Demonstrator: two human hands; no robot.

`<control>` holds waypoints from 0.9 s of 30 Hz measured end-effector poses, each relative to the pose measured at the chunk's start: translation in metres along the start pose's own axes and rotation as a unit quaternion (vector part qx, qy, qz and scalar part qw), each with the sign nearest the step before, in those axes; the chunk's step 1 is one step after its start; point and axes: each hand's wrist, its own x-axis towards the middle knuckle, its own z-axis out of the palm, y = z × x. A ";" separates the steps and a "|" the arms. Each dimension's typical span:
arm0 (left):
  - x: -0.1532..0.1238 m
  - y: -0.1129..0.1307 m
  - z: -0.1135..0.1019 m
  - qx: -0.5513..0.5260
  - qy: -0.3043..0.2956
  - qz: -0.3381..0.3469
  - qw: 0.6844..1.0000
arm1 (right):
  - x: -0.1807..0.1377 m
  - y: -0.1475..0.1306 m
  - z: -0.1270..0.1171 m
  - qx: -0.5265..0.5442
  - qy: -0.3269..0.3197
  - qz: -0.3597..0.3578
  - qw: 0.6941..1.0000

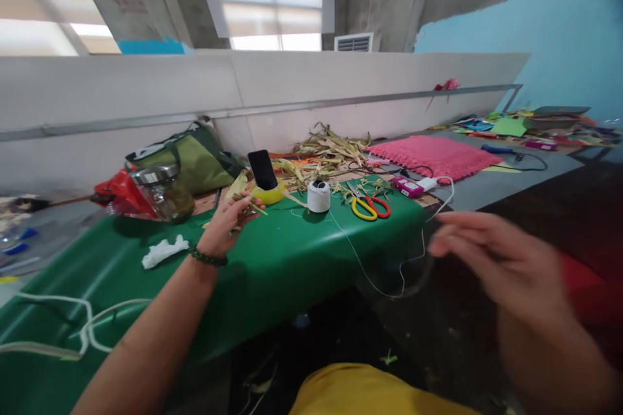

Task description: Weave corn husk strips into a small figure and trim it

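Observation:
My left hand [224, 225] reaches forward over the green table [272, 259] and is closed on thin dried leaf strips [253, 209] beside a yellow holder [268, 194] with a black phone [262, 168] propped in it. My right hand [491, 253] is blurred by motion at the right, off the table's edge. A thin white thread [360, 259] runs from a white spool [318, 196] down and across toward its fingertips, which look pinched on it.
Scissors with yellow and red handles [370, 207] lie right of the spool. A glass jar [163, 191], a green bag [195, 159], a red bag [119, 194] and crumpled tissue [164, 250] sit left. Dried leaves [326, 149], a pink mat [433, 154] and coloured papers [511, 124] lie behind. White cord [73, 331] lies near left.

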 end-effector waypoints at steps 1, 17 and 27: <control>-0.019 0.005 0.005 -0.018 -0.022 0.011 1.000 | 0.007 -0.007 0.011 0.026 -0.033 0.001 0.999; -0.127 -0.027 0.066 -0.121 -0.126 -0.086 0.981 | 0.028 -0.013 0.137 0.134 -0.275 -0.077 0.949; -0.135 -0.034 0.065 -0.045 -0.050 -0.055 0.996 | 0.026 -0.012 0.123 0.078 -0.333 -0.128 0.931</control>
